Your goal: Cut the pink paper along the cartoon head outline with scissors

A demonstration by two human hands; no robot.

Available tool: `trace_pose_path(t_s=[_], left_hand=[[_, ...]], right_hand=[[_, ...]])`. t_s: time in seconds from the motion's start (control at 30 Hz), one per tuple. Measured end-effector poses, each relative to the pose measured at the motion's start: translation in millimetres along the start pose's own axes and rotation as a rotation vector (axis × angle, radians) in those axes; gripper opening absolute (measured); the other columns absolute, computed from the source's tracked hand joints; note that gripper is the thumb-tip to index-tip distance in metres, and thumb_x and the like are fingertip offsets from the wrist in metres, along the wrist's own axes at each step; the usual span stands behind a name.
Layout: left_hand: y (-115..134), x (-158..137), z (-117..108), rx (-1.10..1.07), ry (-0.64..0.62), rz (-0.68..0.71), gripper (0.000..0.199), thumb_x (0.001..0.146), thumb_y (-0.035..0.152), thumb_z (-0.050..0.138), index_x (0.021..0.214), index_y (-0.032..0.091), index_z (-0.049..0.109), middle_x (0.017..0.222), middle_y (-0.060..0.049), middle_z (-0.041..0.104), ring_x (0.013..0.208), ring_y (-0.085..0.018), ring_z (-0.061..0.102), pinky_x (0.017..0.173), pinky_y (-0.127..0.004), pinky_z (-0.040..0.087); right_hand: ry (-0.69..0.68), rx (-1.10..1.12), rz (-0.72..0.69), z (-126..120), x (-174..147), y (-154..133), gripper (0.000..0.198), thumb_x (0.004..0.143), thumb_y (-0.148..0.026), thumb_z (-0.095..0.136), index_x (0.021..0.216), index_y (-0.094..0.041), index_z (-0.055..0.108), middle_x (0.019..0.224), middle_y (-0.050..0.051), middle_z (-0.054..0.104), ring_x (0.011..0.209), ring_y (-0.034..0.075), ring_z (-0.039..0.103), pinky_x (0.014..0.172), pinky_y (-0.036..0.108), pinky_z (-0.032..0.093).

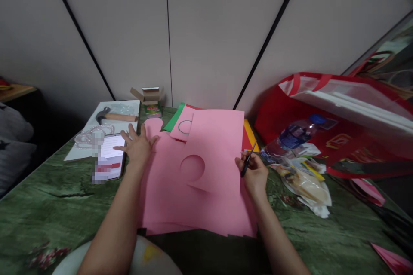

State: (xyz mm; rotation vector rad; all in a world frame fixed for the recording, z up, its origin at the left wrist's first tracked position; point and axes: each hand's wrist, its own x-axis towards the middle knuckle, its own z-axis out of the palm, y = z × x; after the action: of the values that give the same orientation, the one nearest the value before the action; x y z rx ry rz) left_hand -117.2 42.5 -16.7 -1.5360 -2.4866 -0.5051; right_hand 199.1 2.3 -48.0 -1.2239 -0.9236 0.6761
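Observation:
Pink paper sheets (167, 206) lie stacked in front of me, with a round hole (192, 167) in the upper one and a short slit or crease below it. At the stack's left edge, my left hand (138, 146) is open with fingers spread. Its fingertips reach over the edge of a lit phone (111, 154); whether they touch the screen I cannot tell. By the right edge of the paper, my right hand (254, 172) is closed around a slim black tool (247, 164) with a pointed tip, its exact kind unclear. A rounded pink piece (153, 125) pokes out beyond my left hand.
A hammer (119, 117) and a beaded string (90, 135) rest on a white board (97, 120). Behind are a small open box (151, 105) and a green sheet (174, 118). To the right are a water bottle (292, 135), crumpled wrappers (306, 180) and a red bag (277, 107).

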Motion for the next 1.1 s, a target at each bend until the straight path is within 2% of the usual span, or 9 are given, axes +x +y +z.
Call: trace_pose_path(t_s=[0.17,0.37,0.57,0.73,0.97,1.1], left_hand=[[-0.1,0.0,1.7,-0.031,-0.033,0.005,0.064,0.084,0.059,0.035,0.136,0.023,0.037,0.145,-0.022,0.026,0.128,-0.046,0.021,0.083,-0.071,0.033],[5.1,-4.1,-1.8,0.008,-0.001,0.044,0.065,0.081,0.06,0.04,0.137,0.026,0.035,0.147,-0.018,0.023,0.13,-0.045,0.018,0.086,-0.07,0.031],[9.3,-12.4,0.7,-0.038,-0.105,-0.034,0.073,0.078,0.063,0.043,0.14,0.027,0.029,0.151,-0.015,0.017,0.133,-0.046,0.01,0.085,-0.073,0.03],[7.8,-10.4,-1.5,-0.06,-0.194,-0.072,0.076,0.077,0.065,0.041,0.141,0.028,0.026,0.152,-0.016,0.014,0.133,-0.046,0.009,0.085,-0.075,0.027],[10.4,-10.6,-2.6,-0.005,-0.11,-0.038,0.074,0.077,0.066,0.041,0.14,0.03,0.028,0.151,-0.015,0.017,0.133,-0.046,0.012,0.086,-0.072,0.03],[8.1,-10.6,1.5,-0.053,-0.151,-0.041,0.075,0.076,0.068,0.041,0.14,0.031,0.028,0.151,-0.014,0.017,0.133,-0.046,0.011,0.086,-0.072,0.03]], right_hand=[[0.007,0.006,0.002,-0.1,0.6,0.3,0.027,0.055,-0.03,0.075,0.075,-0.019,0.061,0.076,0.0,0.061,0.068,0.015,0.057,0.071,0.036,0.046],[0.006,0.009,0.002,-0.1,0.0,1.0,0.026,0.056,-0.029,0.075,0.077,-0.02,0.061,0.077,0.0,0.062,0.07,0.016,0.058,0.072,0.037,0.046],[-0.002,0.006,0.003,-0.4,-0.1,1.3,0.027,0.056,-0.03,0.075,0.077,-0.02,0.061,0.077,0.0,0.061,0.07,0.016,0.058,0.073,0.037,0.046],[-0.001,-0.002,0.006,-0.6,0.2,0.9,0.027,0.056,-0.03,0.074,0.078,-0.02,0.061,0.078,0.0,0.061,0.07,0.016,0.057,0.073,0.036,0.045],[-0.004,-0.006,0.008,-0.9,0.8,0.5,0.028,0.056,-0.03,0.075,0.078,-0.019,0.061,0.073,-0.001,0.059,0.067,0.015,0.057,0.071,0.036,0.045],[-0.006,0.002,0.01,-1.6,1.3,1.7,0.028,0.056,-0.03,0.075,0.078,-0.019,0.061,0.072,-0.001,0.058,0.067,0.015,0.056,0.071,0.036,0.044]])
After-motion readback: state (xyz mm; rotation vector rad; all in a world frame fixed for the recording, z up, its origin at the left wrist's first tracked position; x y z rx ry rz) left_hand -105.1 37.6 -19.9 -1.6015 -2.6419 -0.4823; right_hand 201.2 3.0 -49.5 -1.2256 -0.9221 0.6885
